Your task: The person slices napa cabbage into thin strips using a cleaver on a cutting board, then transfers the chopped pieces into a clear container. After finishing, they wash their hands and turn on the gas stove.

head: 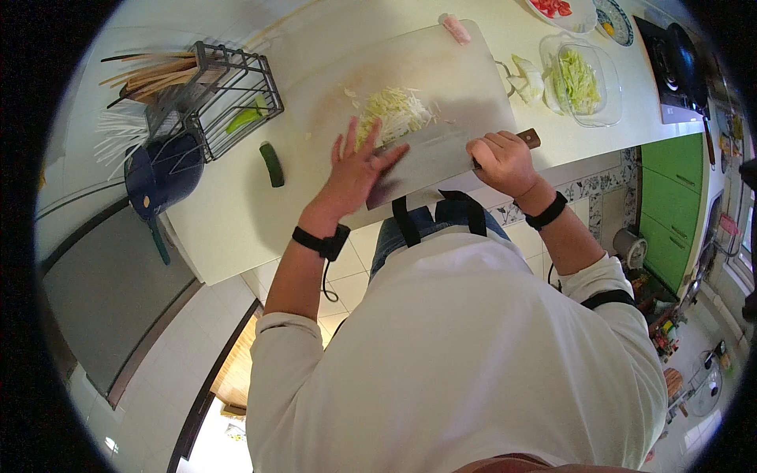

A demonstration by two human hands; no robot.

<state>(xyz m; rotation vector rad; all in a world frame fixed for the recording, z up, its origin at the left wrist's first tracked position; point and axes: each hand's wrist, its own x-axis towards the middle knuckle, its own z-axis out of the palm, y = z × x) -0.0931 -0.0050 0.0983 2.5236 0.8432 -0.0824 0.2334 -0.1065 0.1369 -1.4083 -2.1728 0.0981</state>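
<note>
My right hand (504,161) is closed round the wooden handle of a wide-bladed cleaver (429,155), whose blade lies low over the front part of a cutting board (473,77). Against the blade's far side sits a heap of finely shredded cabbage (395,113). My left hand (358,167) has its fingers spread at the left end of the blade, beside the heap; whether it touches the blade I cannot tell. A piece of pale pink meat or sausage (456,29) lies at the board's far edge.
Right of the board are cabbage leaves (526,80), a clear container (612,112) of cut cabbage, a bowl (582,20) of red pieces and a stove (665,71). To the left, a cucumber piece (272,164), a wire rack (275,94) with chopsticks and a dark blue pot (165,177).
</note>
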